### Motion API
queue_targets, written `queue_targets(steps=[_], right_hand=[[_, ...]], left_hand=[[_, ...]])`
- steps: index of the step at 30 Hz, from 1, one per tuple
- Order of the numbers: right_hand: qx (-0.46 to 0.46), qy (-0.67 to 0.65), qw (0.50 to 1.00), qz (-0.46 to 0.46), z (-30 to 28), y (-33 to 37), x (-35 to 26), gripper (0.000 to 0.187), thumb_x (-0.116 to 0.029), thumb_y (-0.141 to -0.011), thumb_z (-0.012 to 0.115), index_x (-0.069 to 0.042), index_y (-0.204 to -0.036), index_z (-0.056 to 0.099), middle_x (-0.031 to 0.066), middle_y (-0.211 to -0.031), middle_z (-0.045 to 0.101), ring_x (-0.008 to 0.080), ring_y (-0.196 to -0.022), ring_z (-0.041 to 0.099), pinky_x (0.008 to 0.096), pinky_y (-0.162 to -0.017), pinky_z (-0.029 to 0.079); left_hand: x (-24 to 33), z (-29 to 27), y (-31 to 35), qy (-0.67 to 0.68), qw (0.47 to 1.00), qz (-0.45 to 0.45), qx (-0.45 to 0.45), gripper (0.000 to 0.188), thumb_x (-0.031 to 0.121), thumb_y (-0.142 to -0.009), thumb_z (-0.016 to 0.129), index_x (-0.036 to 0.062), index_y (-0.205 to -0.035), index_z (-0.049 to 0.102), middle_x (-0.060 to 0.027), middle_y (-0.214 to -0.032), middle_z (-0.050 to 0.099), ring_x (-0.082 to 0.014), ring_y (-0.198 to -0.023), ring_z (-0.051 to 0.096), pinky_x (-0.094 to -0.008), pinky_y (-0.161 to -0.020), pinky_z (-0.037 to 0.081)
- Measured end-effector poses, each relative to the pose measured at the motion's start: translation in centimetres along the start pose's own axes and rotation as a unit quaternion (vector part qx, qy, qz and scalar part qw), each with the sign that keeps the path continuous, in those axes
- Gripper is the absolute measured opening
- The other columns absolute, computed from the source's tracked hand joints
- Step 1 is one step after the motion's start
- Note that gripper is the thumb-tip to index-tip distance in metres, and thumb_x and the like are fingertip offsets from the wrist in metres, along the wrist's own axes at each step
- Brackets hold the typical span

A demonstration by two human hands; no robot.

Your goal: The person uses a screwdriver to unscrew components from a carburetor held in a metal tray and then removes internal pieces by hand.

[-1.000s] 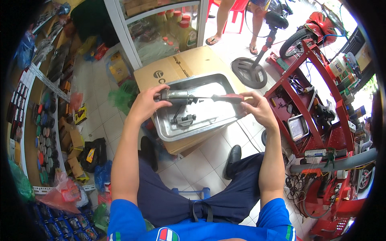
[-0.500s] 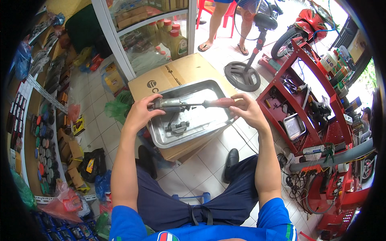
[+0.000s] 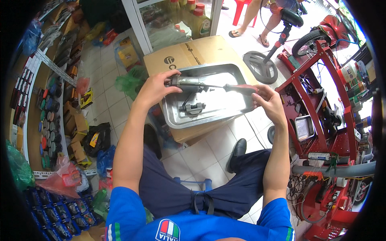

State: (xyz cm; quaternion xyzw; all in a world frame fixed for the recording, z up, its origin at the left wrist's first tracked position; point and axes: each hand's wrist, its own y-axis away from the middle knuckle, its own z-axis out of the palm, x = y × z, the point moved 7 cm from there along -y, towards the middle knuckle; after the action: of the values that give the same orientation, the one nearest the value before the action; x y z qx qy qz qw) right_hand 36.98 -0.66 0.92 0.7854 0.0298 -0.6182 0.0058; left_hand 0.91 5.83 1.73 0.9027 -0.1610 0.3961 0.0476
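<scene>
A silver metal cylinder (image 3: 188, 83), dark at its left end, is gripped by the fingers and thumb of my left hand (image 3: 163, 86). It is over the left part of a metal tray (image 3: 177, 121). My right hand (image 3: 268, 102) has its fingertips closed on the red handle of a screwdriver (image 3: 240, 89). The thin shaft runs left to the cylinder and lies along it; where its tip touches, I cannot tell. Below the cylinder, a grey metal bracket-like part (image 3: 194, 108) rests in the tray, with a small dark piece beside it.
Under the tray is a cardboard box (image 3: 161, 62), with a glass cabinet (image 3: 155, 30) behind it. A fan base (image 3: 260, 66) stands to the right, near a red tool rack (image 3: 311, 86). Parts shelves (image 3: 36, 120) line the left. Another person's legs (image 3: 247, 20) show at the back.
The whole view has shifted, so the tray and both hands appear higher and farther right. The screwdriver slopes slightly more down to the right. Both hands keep their holds.
</scene>
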Motion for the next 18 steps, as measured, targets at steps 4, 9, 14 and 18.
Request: queue_targets(steps=[4, 9, 14, 18], right_hand=[[0.012, -0.009, 1.0, 0.027, -0.1, -0.5, 0.8, 0.028, -0.02, -0.099, 0.071, 0.005, -0.112, 0.068, 0.0027, -0.084, 0.067, 0.0087, -0.069, 0.062, 0.0242, -0.063, 0.051], [0.041, 0.023, 0.999, 0.019, 0.2, -0.4, 0.4, 0.034, -0.022, -0.101, 0.069, 0.003, -0.121, 0.056, 0.0063, -0.08, 0.068, 0.0093, -0.065, 0.062, 0.0236, -0.06, 0.05], [-0.011, 0.003, 1.0, 0.029, 0.5, -0.5, 0.1, 0.035, -0.019, -0.1, 0.068, 0.003, -0.124, 0.055, 0.0067, -0.078, 0.069, 0.0117, -0.066, 0.066, 0.0243, -0.059, 0.052], [-0.016, 0.003, 0.999, 0.043, -0.7, -0.6, 1.0, 0.031, -0.028, -0.104, 0.063, 0.003, -0.109, 0.067, 0.0037, -0.071, 0.068, 0.0115, -0.061, 0.065, 0.0241, -0.057, 0.051]], left_hand=[[0.1, -0.1, -0.1, 0.011, 1.0, 0.006, 0.021, 0.055, 0.022, -0.076, 0.087, 0.0103, -0.127, 0.067, -0.0121, -0.12, 0.072, -0.0302, -0.109, 0.071, -0.0384, -0.094, 0.054], [0.8, -0.1, 0.1, 0.017, 0.999, -0.034, 0.008, 0.055, 0.022, -0.077, 0.087, 0.0104, -0.127, 0.067, -0.0116, -0.118, 0.073, -0.0306, -0.109, 0.071, -0.0378, -0.094, 0.054], [-0.2, -0.1, 0.0, 0.019, 1.0, -0.009, 0.012, 0.056, 0.023, -0.076, 0.088, 0.0102, -0.127, 0.067, -0.0121, -0.116, 0.074, -0.0297, -0.108, 0.071, -0.0369, -0.093, 0.054], [0.0, 0.1, -0.1, 0.029, 0.999, 0.014, 0.019, 0.056, 0.024, -0.076, 0.088, 0.01, -0.127, 0.067, -0.0128, -0.115, 0.074, -0.0296, -0.107, 0.071, -0.0369, -0.092, 0.054]])
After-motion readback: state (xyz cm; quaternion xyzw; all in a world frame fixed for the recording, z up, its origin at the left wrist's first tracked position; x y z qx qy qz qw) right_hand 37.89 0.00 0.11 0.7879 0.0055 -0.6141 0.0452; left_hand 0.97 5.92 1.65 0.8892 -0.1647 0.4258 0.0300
